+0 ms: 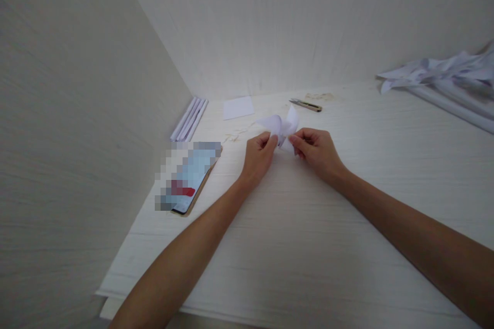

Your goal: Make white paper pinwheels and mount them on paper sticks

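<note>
Between my two hands, above the white tabletop, is a white paper pinwheel (284, 126) with curved, pointed blades. My left hand (261, 157) pinches its left side between thumb and fingers. From the right, my right hand (314, 149) closes thumb and fingertips on its lower right part. The fingertips cover the middle of the paper, so I cannot make out how it is fastened. Just behind the paper lies a pair of small thread snips (306, 105), its blades pointing left.
A phone (198, 175), partly blurred out, lies at left. Behind it are rolled paper sticks (189, 119) against the side wall and a square white paper sheet (238, 107). Small scraps (233, 136) lie nearby. At far right is a pile of paper pinwheels on sticks (443, 79).
</note>
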{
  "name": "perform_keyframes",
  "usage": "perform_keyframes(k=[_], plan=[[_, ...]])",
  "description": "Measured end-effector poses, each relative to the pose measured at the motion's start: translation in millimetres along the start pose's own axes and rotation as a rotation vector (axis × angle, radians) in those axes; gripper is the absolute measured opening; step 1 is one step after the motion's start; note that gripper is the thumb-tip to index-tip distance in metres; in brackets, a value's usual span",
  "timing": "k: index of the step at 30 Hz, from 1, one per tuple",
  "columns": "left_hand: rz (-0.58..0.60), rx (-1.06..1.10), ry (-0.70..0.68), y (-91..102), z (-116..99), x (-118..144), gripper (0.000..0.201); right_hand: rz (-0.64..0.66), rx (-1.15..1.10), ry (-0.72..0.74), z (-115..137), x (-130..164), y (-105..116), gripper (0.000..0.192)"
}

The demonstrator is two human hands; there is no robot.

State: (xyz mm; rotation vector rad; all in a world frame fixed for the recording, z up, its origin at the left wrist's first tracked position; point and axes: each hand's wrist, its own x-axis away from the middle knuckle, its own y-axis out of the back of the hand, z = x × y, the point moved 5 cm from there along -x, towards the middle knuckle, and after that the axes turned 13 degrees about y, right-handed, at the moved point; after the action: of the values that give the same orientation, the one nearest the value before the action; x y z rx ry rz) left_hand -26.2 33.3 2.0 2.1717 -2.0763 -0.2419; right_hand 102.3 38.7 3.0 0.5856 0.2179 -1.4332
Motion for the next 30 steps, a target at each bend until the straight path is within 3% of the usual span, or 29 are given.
perform_keyframes(k=[10,18,30], plan=[[-0.012,-0.023,-0.019,-0.7,-4,2,0.027,-0.079,0.153,-0.027,4,2,3,0.021],[0.025,-0.013,-0.038,-2.8,-8,4,0.029,-0.127,0.338,0.064,14,3,6,0.021],[0.160,0.162,-0.005,-5.0,5,-3,0.029,-0.130,0.300,0.048,12,5,8,0.021]])
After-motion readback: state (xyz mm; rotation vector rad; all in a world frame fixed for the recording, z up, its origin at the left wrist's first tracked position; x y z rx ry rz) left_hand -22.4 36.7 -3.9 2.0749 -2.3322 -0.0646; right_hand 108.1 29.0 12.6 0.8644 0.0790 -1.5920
